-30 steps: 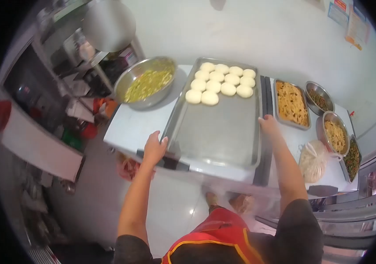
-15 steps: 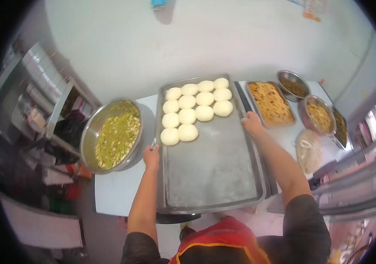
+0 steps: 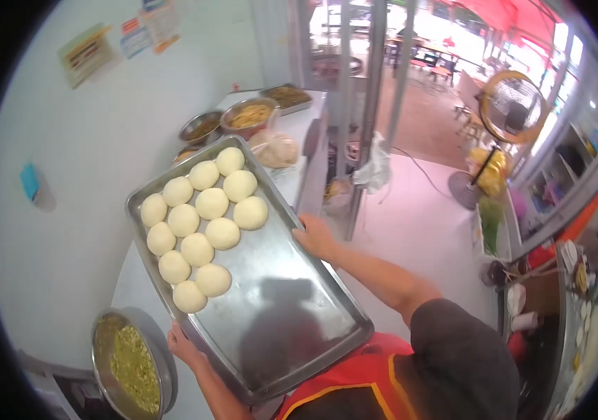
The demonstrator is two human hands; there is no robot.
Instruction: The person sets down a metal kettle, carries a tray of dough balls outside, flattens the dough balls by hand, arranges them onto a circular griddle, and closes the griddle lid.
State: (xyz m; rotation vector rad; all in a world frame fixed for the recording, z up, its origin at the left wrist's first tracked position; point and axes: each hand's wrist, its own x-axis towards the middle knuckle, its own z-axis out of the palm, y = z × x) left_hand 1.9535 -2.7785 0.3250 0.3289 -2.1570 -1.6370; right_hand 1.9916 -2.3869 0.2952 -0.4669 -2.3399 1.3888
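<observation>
Gripping the large metal tray (image 3: 327, 308) by its long sides, the hands hold it slantwise before the red apron (image 3: 383, 346). The right arm reaches up and inward with its elbow bent, the right hand (image 3: 315, 236) closed over the right rim; the left arm is lower, the left hand (image 3: 181, 341) holding the opposite rim (its curled fingers seem partly tucked below, though that is hard to see). Compared with 0.5 s ago, the view has swung rightward and the tray has turned, its 14 dough balls (image 3: 211, 204) keeping their rows.
</observation>
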